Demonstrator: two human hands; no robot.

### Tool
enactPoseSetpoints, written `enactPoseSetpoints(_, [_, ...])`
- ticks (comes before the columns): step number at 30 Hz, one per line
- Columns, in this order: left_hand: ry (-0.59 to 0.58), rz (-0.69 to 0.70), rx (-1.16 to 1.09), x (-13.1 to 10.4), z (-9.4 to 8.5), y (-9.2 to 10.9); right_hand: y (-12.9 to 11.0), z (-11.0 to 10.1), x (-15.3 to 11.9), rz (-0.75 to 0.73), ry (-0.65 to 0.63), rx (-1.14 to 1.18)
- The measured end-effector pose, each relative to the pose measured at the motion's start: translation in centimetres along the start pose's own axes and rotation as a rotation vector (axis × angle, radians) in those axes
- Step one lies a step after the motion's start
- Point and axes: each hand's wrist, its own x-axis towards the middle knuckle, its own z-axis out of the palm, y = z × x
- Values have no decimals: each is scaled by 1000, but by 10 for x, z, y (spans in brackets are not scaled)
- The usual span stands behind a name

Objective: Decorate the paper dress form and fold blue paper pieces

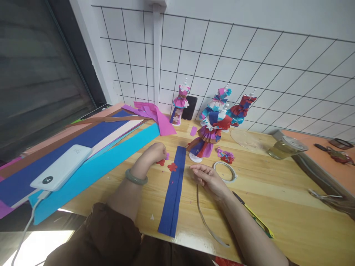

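My left hand (155,153) is closed, its fingertips down at the table beside a small purple paper piece (167,156) and red paper flowers (172,167); whether it grips one is hidden. Between my hands lies a long blue crepe-paper strip (172,194) with a crease along it. My right hand (208,179) has thumb and fingers pressed together to the right of that strip. A thin greyish strip (203,218) runs from under its curled fingers toward the table's front edge; what the fingertips hold is too small to make out. A tape roll (225,172) lies just beyond this hand.
Several dress-form figures in paper dresses (210,129) stand at the back, near a dark phone (189,108). Left are coloured paper sheets (111,151) under a white power bank (61,167). A yellow cutter (256,216) lies beside my right forearm; a lidded cup (287,147) stands right.
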Motion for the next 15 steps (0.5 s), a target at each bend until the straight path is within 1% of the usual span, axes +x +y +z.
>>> enactPoseSetpoints(6, [9,71,92,-1,0,0,1,-1,0,3,-3,-13])
enactPoseSetpoints(10, [60,121,140,-1,2,2,1,-1,0,11,-2,-17])
enactPoseSetpoints(12, [78,113,160,-1,3,3,0,0,1,10,-8,-16])
enactPoseSetpoints(15, [44,73,125,-2,2,5,0,0,0,6,-10,-16])
